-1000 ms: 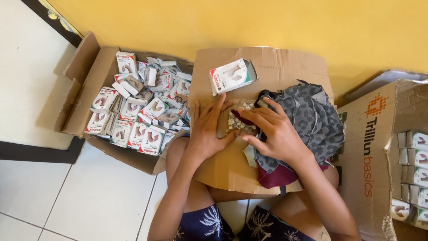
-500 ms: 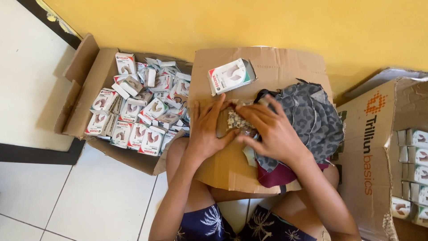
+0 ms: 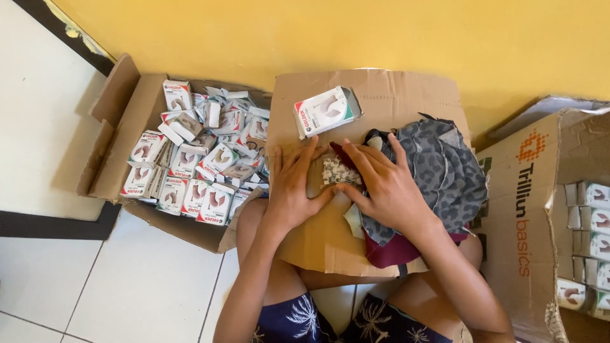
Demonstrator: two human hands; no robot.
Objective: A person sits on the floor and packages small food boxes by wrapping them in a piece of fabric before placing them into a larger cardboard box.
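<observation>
On the flat sheet of cardboard (image 3: 387, 105) that lies across the lap, I see both hands lying close together, palms down, fingers spread and flat rather than closed on anything; the left hand (image 3: 293, 187) rests on the bare cardboard with its fingertips just beside a small heap of tiny white pieces (image 3: 338, 171); the right hand (image 3: 384, 184) lies on the other side of that heap, its fingers touching the pieces' edge and its palm partly over a grey patterned cloth (image 3: 445, 171); the heap sits between the two hands, near the middle of the sheet; what the little pieces are I cannot tell, since they are too small; a dark red cloth (image 3: 391, 251) shows under the grey one at the near edge of the sheet; beyond the hands, well apart from the heap, a single small white and red box (image 3: 325, 111) lies tilted on the cardboard; to the left, on the white tiled floor (image 3: 127, 292), an open carton (image 3: 121, 127) is filled with many similar small boxes (image 3: 197, 165) lying jumbled; to the right, a second, larger carton (image 3: 527, 216) lies on its side with more such boxes (image 3: 591, 222) stacked inside; a yellow wall (image 3: 381, 32) runs behind everything.
</observation>
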